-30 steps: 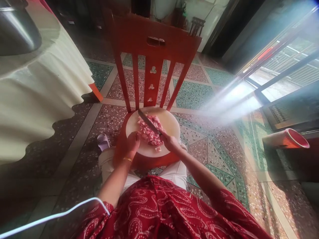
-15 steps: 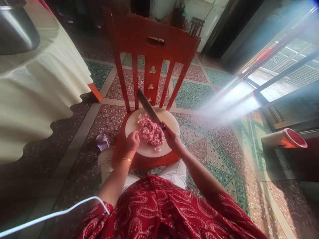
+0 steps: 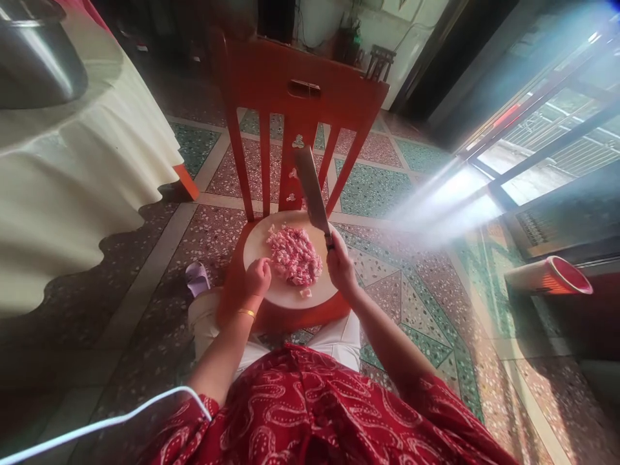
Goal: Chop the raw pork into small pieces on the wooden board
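Observation:
A round, pale cutting board point(image 3: 323, 294) rests on the seat of a red wooden chair point(image 3: 271, 68). Chopped raw meat point(image 3: 295, 255) is heaped in the middle of the board, and one small piece lies apart near the front. My right hand point(image 3: 343, 266) is wrapped round the dark handle of a cleaver point(image 3: 312, 187). Its blade is raised above the far right of the board, pointing away from me and upward. My left hand point(image 3: 258, 278) is curled closed at the board's left edge, beside the meat; whether anything is inside the fingers is hidden.
On the left a table with a cream cloth point(image 3: 130, 155) bears a metal pot point(image 3: 43, 61). A purple slipper point(image 3: 197, 279) lies on the floor left of the chair. At the right, a bin point(image 3: 547, 276) lies or leans near the bright doorway. A white cable point(image 3: 121, 418) crosses the lower left.
The cleaver has lifted off the meat and swung to the right, its blade now more upright. My right hand has shifted slightly right. The left hand has stayed nearly still.

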A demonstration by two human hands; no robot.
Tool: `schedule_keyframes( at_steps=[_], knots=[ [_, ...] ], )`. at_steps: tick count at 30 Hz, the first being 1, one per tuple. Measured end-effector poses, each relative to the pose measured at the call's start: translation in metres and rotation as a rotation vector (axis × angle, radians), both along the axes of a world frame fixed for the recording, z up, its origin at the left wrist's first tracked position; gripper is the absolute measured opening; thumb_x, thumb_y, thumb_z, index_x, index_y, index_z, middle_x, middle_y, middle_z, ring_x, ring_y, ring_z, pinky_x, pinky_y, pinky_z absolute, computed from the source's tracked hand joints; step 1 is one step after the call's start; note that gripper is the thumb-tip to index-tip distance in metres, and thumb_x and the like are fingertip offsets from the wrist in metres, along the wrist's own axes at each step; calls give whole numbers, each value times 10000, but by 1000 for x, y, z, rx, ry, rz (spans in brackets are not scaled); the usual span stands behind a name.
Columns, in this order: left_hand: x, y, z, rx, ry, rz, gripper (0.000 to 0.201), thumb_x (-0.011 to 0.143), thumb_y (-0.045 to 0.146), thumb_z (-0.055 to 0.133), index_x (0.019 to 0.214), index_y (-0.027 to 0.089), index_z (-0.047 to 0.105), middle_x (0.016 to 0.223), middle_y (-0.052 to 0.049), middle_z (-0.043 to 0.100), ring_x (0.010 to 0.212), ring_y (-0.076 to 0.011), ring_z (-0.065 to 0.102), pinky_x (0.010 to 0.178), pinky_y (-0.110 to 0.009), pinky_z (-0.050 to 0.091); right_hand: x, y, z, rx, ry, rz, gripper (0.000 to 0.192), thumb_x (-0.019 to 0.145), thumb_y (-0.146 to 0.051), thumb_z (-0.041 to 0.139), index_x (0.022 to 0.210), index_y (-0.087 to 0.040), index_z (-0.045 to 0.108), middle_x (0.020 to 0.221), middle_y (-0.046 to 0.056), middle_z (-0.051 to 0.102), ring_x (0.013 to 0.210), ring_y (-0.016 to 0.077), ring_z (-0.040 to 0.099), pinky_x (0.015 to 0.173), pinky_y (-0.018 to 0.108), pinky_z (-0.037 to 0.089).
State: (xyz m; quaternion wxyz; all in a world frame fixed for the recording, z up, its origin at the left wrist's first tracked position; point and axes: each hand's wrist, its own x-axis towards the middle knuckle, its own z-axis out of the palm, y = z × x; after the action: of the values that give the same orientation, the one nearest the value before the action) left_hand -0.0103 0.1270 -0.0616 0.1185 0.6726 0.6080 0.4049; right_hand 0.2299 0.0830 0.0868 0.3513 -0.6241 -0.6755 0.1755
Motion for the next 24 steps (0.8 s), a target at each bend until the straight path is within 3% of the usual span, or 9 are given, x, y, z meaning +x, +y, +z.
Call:
schedule_keyframes(
  at_steps=[3,5,9,12,15,17,19,22,24],
  knots=[
    [1,-2,5,-15,10,10,264,864,216,364,932,166,614,890,-105,672,863,-219,630,801,-346,487,-3,-2,-17,-236,-68,15,463,925,-292,379,1356,-186,513,1119,76,676,1007,195,637,870,280,484],
    [2,-3,8,-32,16,-1,256,859,212,372,927,168,615,896,-106,671,867,-221,628,805,-348,485,-2,-3,-13,-328,-95,32,435,925,-304,394,1322,-221,550,1031,54,706,948,199,657,829,287,499],
    [0,-2,6,-41,24,-18,265,868,214,367,939,175,619,914,-101,672,874,-211,627,817,-333,479,-2,1,18,-144,-44,17,482,951,-342,351,1421,-260,421,1030,42,704,896,188,666,783,278,507],
    [0,-2,4,-34,11,-17,264,864,207,373,958,176,618,920,-96,670,878,-202,626,824,-323,477,-8,3,15,-49,-47,-5,510,955,-309,326,1458,-235,356,1156,70,659,992,186,640,834,273,495],
    [1,-3,5,-51,8,3,257,846,193,382,942,168,618,904,-101,670,879,-213,626,815,-335,481,-12,-2,-8,-285,-174,19,491,930,-267,379,1417,-230,433,1025,62,706,898,202,669,798,299,511],
    [1,-3,7,-65,13,9,252,837,188,386,931,169,619,895,-99,671,879,-220,626,809,-343,483,-11,-5,-12,-400,-207,44,467,929,-267,388,1387,-240,475,924,44,723,831,204,680,768,302,514],
    [1,-3,6,-62,16,-7,251,843,195,385,927,175,620,899,-94,673,881,-217,626,815,-339,482,-8,-5,-2,-344,-149,37,460,947,-296,361,1391,-241,470,937,43,723,840,198,677,768,286,508],
    [0,-2,3,-35,14,-24,258,862,210,375,933,178,621,908,-93,675,884,-206,627,829,-327,478,-5,-2,17,-138,-33,20,493,961,-342,332,1445,-261,379,1118,48,680,922,188,660,792,270,500],
    [0,-2,1,-23,17,-24,263,868,212,369,941,179,620,915,-91,676,888,-200,626,835,-321,476,-7,-1,15,-65,-3,-1,510,962,-334,319,1464,-250,340,1204,61,639,975,187,645,822,271,492]
  ],
)
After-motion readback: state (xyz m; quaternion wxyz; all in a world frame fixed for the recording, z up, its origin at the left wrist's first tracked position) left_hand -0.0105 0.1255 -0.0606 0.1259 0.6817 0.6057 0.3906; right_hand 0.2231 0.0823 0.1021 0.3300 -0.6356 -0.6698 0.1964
